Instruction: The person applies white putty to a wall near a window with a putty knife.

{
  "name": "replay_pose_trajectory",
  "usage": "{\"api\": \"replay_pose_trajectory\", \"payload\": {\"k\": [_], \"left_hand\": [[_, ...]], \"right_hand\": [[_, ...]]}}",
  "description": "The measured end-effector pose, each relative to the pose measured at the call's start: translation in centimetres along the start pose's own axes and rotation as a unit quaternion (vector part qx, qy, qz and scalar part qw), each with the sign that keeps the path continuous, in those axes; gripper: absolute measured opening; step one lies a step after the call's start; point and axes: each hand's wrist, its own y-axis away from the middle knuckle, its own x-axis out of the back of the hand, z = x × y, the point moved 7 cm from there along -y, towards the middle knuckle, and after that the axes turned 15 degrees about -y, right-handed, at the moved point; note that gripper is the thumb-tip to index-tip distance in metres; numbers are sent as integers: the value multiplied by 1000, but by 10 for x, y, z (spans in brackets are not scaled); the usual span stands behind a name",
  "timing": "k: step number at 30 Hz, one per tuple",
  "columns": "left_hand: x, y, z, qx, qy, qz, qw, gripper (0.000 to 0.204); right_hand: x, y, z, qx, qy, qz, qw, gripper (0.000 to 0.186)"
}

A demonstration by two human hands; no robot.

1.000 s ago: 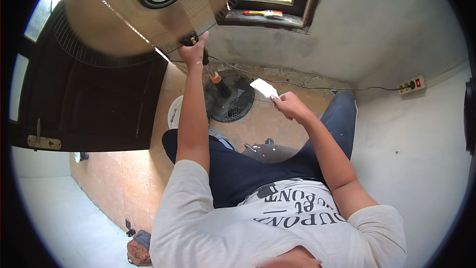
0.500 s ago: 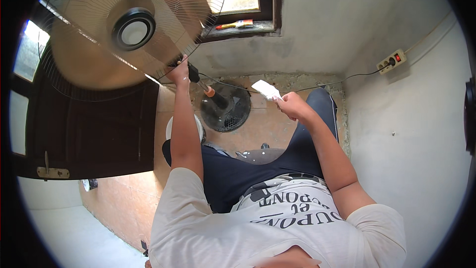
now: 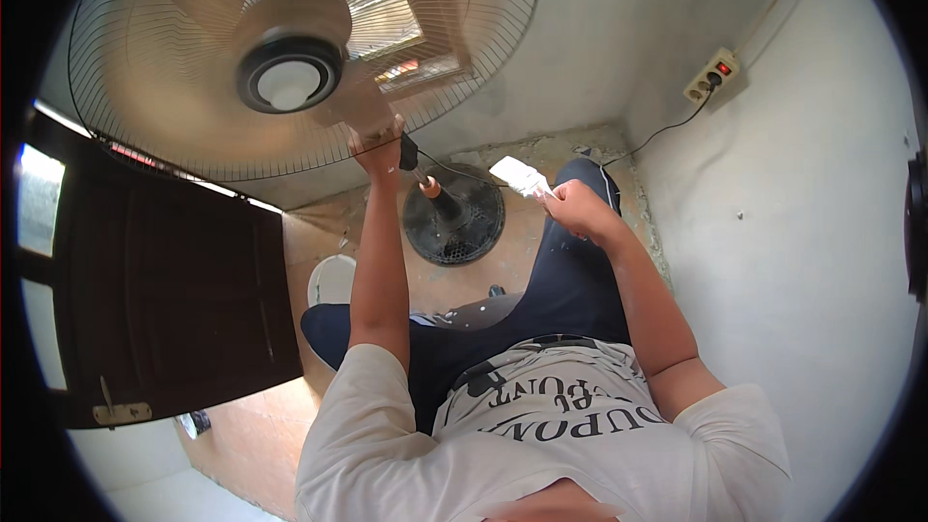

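Note:
A standing fan (image 3: pixel 288 85) with a wire cage looms at the upper left, its blades blurred by motion. Behind the lower part of the cage, my left hand (image 3: pixel 379 153) is closed around the fan's neck, just beside the black collar of its pole; some fingers are partly hidden by the wires. The fan's round black base (image 3: pixel 454 232) rests on the tiled floor. In my right hand (image 3: pixel 578 210), above my right knee, is a flat paintbrush (image 3: pixel 519 176) thickly coated with white, its bristles pointing left and away from me.
A white bucket (image 3: pixel 332 282) stands by my left knee. The dark wooden door (image 3: pixel 184 300) is at the left. A power strip (image 3: pixel 713 75) with a plugged-in cord is fixed to the right wall. Another brush (image 3: pixel 398 70) lies on the window sill, seen through the cage.
The fan's head has swung to the right, its cage now covering the window, and my left hand has moved right with it. My right hand still holds the paintbrush; the view has turned somewhat.

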Motion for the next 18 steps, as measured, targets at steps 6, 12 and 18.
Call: {"api": "replay_pose_trajectory", "payload": {"k": [6,12,18], "left_hand": [[-23,14,101,-66,45,1,997,31],[-60,33,188,-99,157,-151,971,27],[-75,49,258,-115,274,-182,937,27]], "right_hand": [[45,17,15,8,-9,53,999,50],[85,44,23,-3,-24,105,994,51],[113,53,50,-17,-61,122,990,51]]}}
